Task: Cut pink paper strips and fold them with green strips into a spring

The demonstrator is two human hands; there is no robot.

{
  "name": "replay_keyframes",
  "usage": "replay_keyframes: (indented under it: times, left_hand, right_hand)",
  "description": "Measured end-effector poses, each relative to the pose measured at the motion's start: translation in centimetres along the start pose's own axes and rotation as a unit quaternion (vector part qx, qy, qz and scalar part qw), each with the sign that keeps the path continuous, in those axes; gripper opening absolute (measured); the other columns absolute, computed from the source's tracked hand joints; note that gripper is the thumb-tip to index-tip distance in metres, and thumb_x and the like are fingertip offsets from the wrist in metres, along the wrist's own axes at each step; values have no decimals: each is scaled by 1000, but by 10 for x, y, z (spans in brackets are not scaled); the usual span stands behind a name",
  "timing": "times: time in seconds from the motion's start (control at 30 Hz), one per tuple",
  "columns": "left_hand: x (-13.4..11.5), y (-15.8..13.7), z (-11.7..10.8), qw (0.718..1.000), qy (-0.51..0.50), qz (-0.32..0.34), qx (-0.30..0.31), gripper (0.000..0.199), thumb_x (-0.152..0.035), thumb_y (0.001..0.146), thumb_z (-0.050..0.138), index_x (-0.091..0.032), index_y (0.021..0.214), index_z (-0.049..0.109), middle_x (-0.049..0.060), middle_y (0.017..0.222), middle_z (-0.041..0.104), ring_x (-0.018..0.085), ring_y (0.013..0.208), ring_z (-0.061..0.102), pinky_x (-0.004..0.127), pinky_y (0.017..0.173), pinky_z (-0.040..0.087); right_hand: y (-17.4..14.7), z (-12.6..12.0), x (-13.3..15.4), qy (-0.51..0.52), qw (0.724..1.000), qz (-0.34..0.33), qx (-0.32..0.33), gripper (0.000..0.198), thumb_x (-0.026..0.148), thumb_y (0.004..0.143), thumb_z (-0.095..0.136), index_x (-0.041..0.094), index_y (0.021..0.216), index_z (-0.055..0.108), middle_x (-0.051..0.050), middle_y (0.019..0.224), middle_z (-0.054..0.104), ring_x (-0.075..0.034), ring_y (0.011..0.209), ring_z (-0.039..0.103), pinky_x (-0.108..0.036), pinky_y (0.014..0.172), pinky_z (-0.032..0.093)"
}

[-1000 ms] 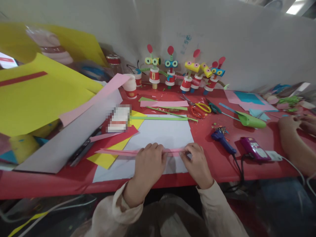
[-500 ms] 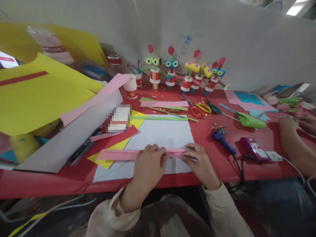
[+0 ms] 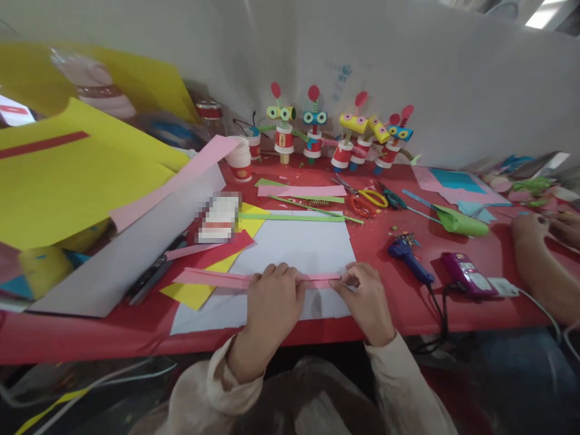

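Note:
A long pink paper strip (image 3: 226, 279), with a crease running along it, lies across a white sheet of paper (image 3: 299, 244). My left hand (image 3: 274, 305) is closed over the middle of the strip, its thumb pressing near the fold. At the strip's right end, my right hand (image 3: 365, 296) pinches the paper between thumb and fingers. The strip's left end rests over yellow paper (image 3: 190, 295), beside a red paper piece (image 3: 212, 257). A thin green strip (image 3: 294, 217) crosses the top of the white sheet.
Paper-cup figures (image 3: 312, 142) stand along the wall. Scissors (image 3: 362, 205), pliers (image 3: 392, 196), a blue glue gun (image 3: 410, 260) and a purple box (image 3: 469, 275) with cables lie to the right. Another person's arm (image 3: 534, 266) rests at far right. Large yellow sheets (image 3: 81, 181) lean at left.
The strip's left part has shifted slightly up and left, and looks narrower. My right hand has turned and tightened its fingers at the right end; my left hand has barely moved.

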State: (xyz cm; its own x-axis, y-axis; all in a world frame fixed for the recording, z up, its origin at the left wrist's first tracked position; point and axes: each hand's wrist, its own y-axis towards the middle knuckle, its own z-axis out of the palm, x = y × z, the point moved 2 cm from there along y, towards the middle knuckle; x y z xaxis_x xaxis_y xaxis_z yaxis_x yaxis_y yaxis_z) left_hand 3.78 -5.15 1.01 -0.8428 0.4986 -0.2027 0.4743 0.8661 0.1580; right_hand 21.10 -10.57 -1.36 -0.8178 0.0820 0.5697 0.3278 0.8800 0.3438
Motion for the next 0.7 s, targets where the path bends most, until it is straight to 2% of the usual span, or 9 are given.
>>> replay_keyframes:
  times: [0.07,0.13,0.2,0.3,0.37,0.47,0.57,0.7]
  left_hand:
    - [-3,2,1,1000,1,-2,7,21,-28,85,44,-18,79,62,7,82,63,26,82,57,38,66,39]
    - [-7,4,2,1000,3,-4,18,19,-24,84,44,-18,81,61,9,82,63,26,82,56,38,66,39]
    - [-9,5,4,1000,5,-4,28,15,-19,81,47,-16,85,61,9,84,62,26,83,56,38,67,39]
    - [-7,3,5,1000,9,-2,28,13,-17,79,49,-16,86,60,10,86,62,25,85,55,39,69,38]
    - [-1,-2,3,1000,10,-4,16,14,-20,83,46,-18,83,60,9,85,62,25,85,54,39,69,37]
    - [14,-10,-4,1000,8,-19,-8,23,-25,88,40,-19,79,61,7,82,62,24,84,54,40,71,35]
    - [30,-17,-11,999,5,-35,-20,26,-29,89,40,-19,79,62,6,82,64,23,83,54,39,71,33]
    - [50,-26,-17,998,1,-57,-25,24,-31,88,43,-20,79,63,4,81,65,23,82,55,38,69,31]
  right_hand:
    - [-4,0,10,-19,999,-24,-32,14,33,83,55,20,79,58,-9,88,62,-25,85,56,-43,75,47]
    - [-9,4,26,-24,995,-96,-19,19,26,89,42,20,96,59,-11,102,63,-26,101,54,-46,87,45]
    - [-14,13,41,-10,984,-169,62,33,22,92,35,20,121,50,-11,121,58,-23,117,49,-44,96,43]
    - [-19,22,50,-18,969,-203,141,49,25,94,31,19,142,25,-10,137,46,-21,127,41,-42,100,43]
    - [-21,26,50,-46,962,-217,161,53,31,93,35,19,143,22,-10,141,41,-23,131,35,-45,103,41]
    - [-24,29,49,-94,949,-244,179,53,35,90,43,20,140,32,-12,144,35,-29,133,29,-50,103,39]
    - [-26,31,50,-125,944,-249,177,50,36,88,47,22,135,41,-13,147,30,-32,133,29,-52,99,41]
    - [-27,30,53,-133,944,-253,168,48,38,89,46,22,134,43,-13,146,31,-32,133,29,-51,98,42]
